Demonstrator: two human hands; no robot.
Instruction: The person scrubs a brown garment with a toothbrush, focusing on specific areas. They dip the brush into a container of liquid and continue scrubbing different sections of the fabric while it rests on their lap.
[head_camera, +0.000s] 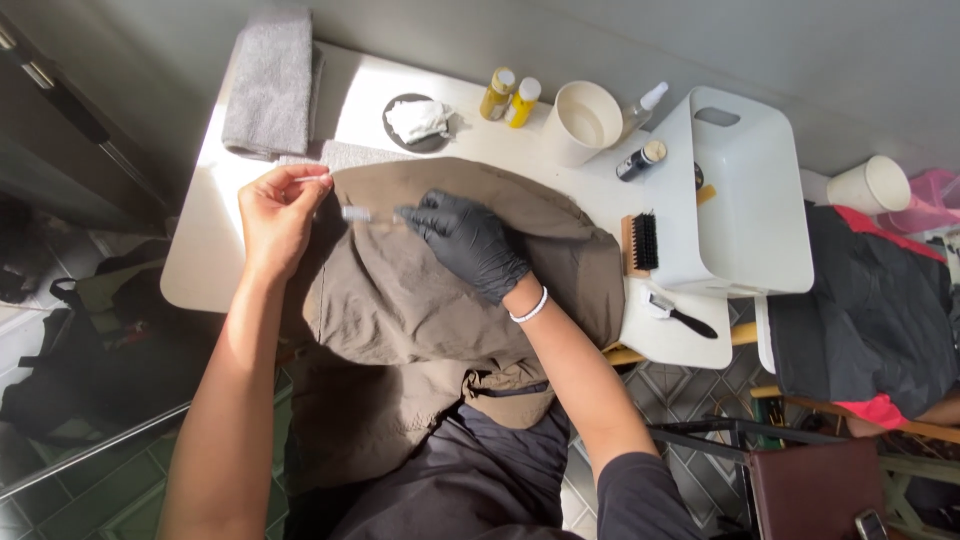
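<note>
Olive-brown crumpled nylon garment (430, 290) sprawls over the white desk (200, 250), bare left hand (275, 215) pinching a thin clear stick (312, 178), black-gloved right hand (470, 240) fingers closed on a small clear tube (358, 213).

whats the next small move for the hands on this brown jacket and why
Probably bring the gloved right hand down so the small clear tool at its fingertips meets the brown jacket. The bare left hand pinches a small thin white thing beside the jacket's edge, and the tool's tip lies just above the cloth between the two hands, so the spot looks ready.
</note>
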